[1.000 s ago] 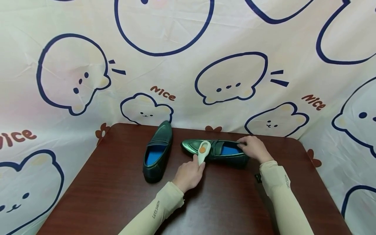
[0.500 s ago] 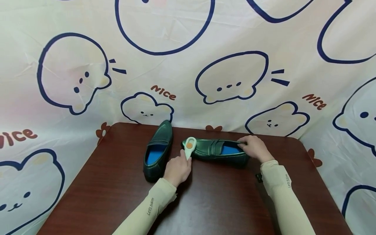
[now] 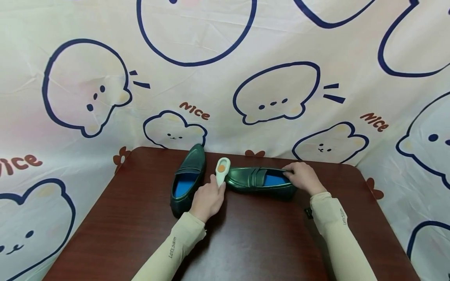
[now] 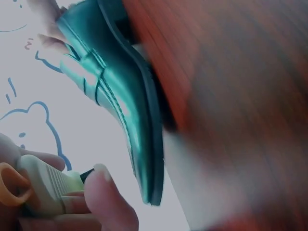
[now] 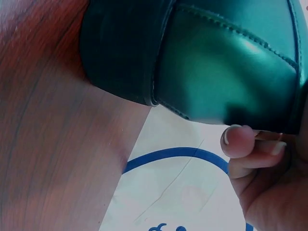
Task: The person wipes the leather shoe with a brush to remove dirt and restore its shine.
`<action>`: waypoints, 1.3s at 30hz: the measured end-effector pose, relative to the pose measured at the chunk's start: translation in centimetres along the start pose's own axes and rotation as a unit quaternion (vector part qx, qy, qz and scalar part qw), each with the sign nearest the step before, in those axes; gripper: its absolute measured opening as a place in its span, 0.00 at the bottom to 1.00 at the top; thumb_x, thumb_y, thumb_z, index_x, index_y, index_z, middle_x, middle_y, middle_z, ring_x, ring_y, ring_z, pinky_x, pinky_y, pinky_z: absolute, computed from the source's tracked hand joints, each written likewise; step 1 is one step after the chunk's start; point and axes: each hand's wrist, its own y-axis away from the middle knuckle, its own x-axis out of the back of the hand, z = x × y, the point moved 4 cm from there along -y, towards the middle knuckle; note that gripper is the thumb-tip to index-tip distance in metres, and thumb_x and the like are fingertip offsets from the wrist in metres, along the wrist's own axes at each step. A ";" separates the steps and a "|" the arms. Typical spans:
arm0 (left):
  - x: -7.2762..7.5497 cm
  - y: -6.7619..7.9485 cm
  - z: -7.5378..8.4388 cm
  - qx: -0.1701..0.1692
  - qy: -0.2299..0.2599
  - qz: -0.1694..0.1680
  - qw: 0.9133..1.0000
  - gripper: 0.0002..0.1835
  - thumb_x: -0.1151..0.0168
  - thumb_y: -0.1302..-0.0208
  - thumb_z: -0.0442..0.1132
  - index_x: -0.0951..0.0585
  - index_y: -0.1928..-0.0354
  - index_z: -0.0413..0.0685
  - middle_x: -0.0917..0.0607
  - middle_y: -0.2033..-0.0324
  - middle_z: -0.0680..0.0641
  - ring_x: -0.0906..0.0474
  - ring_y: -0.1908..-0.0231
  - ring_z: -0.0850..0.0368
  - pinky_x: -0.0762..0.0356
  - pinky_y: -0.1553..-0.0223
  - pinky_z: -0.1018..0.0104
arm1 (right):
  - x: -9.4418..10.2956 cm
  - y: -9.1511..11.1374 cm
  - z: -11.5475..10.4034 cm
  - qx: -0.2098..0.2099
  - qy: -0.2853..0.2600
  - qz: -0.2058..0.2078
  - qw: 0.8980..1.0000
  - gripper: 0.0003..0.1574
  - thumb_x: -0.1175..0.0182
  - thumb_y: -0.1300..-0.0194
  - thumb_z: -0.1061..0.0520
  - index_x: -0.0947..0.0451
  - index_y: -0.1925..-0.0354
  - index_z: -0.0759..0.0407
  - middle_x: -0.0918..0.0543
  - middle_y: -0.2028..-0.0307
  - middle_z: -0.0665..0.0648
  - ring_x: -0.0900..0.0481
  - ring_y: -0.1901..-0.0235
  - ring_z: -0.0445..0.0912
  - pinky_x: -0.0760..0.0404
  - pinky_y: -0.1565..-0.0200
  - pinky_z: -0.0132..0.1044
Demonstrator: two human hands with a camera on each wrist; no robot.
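Note:
My left hand grips a small white handled tool with an orange round part; its exact kind is unclear. The tool is at the toe end of a glossy green loafer that lies sideways, toe to the left. In the left wrist view the loafer stands apart from the tool. My right hand holds the loafer by the rim of its heel opening. Curled fingers show beside the heel in the right wrist view. Blue insole is visible inside.
The matching green loafer stands at the left, toe toward the back edge, close to my left hand. A small black object lies near my right sleeve. The brown table meets a printed cloth behind.
My left hand has carried the white tool leftward, from over the front of the loafer to its toe tip. My right hand stays at the heel.

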 end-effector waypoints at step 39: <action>-1.5 2.0 0.8 0.000 -0.069 0.021 0.997 0.22 0.51 0.29 0.48 0.31 0.50 0.33 0.21 0.80 0.42 0.25 0.82 0.47 0.28 0.80 0.55 | -0.5 -0.2 -0.2 0.043 0.017 0.001 0.999 0.15 0.39 0.35 0.56 0.17 0.50 0.56 0.16 0.53 0.59 0.20 0.51 0.55 0.25 0.50 0.55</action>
